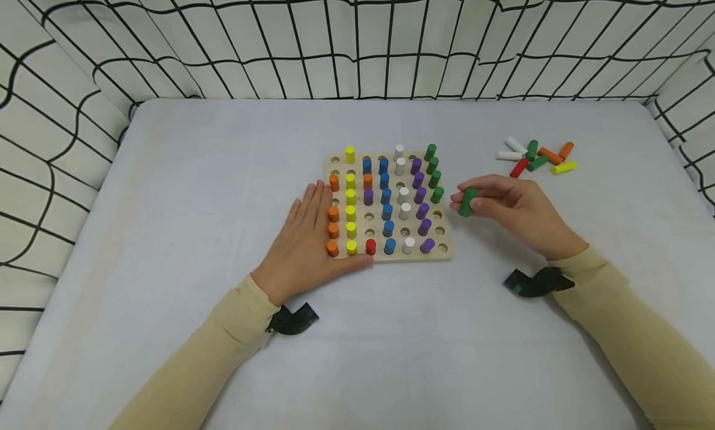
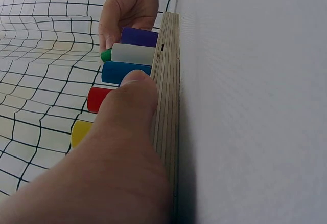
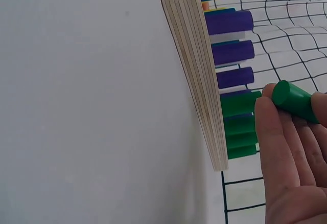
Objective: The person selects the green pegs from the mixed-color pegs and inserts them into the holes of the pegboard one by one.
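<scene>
Tan sleeves (image 1: 201, 362) reach in from 8 and 4 o'clock as a person works over a wooden peg board (image 1: 424, 258) on a white table (image 1: 167, 231), the far side counted as 12. The left hand (image 1: 304, 241) lies palm down at the board's 8 o'clock corner, fingers straight and close together along its side and aimed toward 1 o'clock. Its thumb stretches toward 3, touching the near edge beside a red peg (image 1: 370, 247).

At the board's 3 o'clock, apart from it, the right hand (image 1: 514, 210) pinches a green peg (image 1: 467, 202) between thumb and fingertips; the hand points toward 10 o'clock, wrist toward 4. The peg is tilted in that grip.

Four green pegs (image 1: 435, 179) stand in the board's right-hand column, with holes visible toward 4 o'clock. Loose pegs (image 1: 538, 163) in white, green, red, orange and yellow lie toward 2 o'clock, just beyond the right hand.
</scene>
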A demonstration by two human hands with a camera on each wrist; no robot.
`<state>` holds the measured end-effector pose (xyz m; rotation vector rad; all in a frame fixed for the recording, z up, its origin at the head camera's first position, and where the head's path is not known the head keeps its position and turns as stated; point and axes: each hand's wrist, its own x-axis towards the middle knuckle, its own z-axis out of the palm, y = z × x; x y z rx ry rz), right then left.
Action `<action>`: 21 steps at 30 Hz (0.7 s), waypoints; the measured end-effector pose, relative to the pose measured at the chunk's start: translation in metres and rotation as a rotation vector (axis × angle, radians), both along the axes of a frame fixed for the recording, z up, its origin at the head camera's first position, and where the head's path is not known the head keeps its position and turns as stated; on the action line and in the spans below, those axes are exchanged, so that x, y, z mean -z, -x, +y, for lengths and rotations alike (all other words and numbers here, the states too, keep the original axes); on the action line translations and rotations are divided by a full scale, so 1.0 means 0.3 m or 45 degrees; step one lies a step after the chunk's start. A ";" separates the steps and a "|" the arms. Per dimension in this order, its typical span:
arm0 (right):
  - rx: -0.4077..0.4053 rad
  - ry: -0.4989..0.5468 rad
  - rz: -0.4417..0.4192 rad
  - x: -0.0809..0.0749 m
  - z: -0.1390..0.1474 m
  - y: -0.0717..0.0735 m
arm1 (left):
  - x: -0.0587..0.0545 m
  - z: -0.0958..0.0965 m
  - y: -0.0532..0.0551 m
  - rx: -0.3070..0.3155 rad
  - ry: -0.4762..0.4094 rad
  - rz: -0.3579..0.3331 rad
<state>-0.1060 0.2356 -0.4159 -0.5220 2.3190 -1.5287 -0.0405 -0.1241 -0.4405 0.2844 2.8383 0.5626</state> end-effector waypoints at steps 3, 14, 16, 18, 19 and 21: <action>-0.008 0.034 0.000 0.004 -0.010 -0.007 | 0.001 0.000 0.001 0.003 0.006 0.007; -0.037 0.076 0.087 0.033 -0.036 -0.013 | 0.003 -0.003 0.004 0.008 0.013 0.033; -0.044 0.084 0.103 0.041 -0.037 -0.012 | 0.003 -0.003 0.005 0.008 0.010 0.035; -0.058 0.100 0.118 0.048 -0.040 -0.010 | 0.002 -0.004 0.005 0.011 0.007 0.036; -0.065 0.105 0.128 0.051 -0.043 -0.009 | 0.001 -0.005 0.005 0.011 0.006 0.035; -0.078 0.111 0.145 0.057 -0.048 -0.007 | 0.000 -0.005 0.004 0.010 0.004 0.034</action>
